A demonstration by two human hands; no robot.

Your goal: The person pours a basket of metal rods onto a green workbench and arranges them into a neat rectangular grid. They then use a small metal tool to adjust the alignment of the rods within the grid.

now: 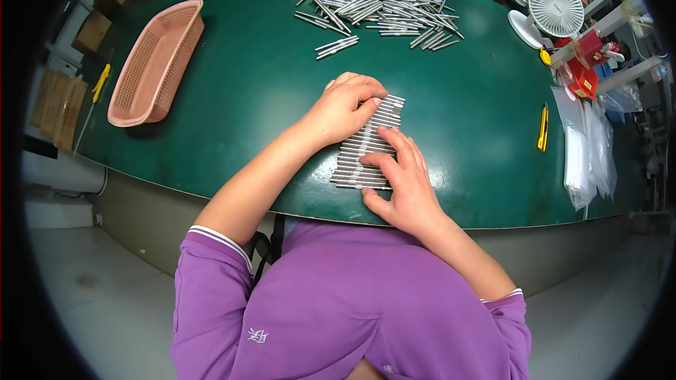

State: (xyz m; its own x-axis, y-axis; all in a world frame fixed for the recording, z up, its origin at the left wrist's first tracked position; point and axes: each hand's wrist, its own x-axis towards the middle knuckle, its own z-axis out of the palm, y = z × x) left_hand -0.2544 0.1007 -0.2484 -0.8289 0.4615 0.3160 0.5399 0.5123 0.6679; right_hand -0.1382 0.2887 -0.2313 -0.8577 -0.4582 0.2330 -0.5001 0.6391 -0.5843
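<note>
A right hand, spread wide, touches a row of slim silver metal rods at center frame on a green table; a left hand bends over the row's top end, its grip impossible to tell.

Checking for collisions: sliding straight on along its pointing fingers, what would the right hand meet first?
Beyond the lined-up slim, silvery metal rods already beneath it, the right hand would probably meet the bare left hand, though depth is unclear.
</note>
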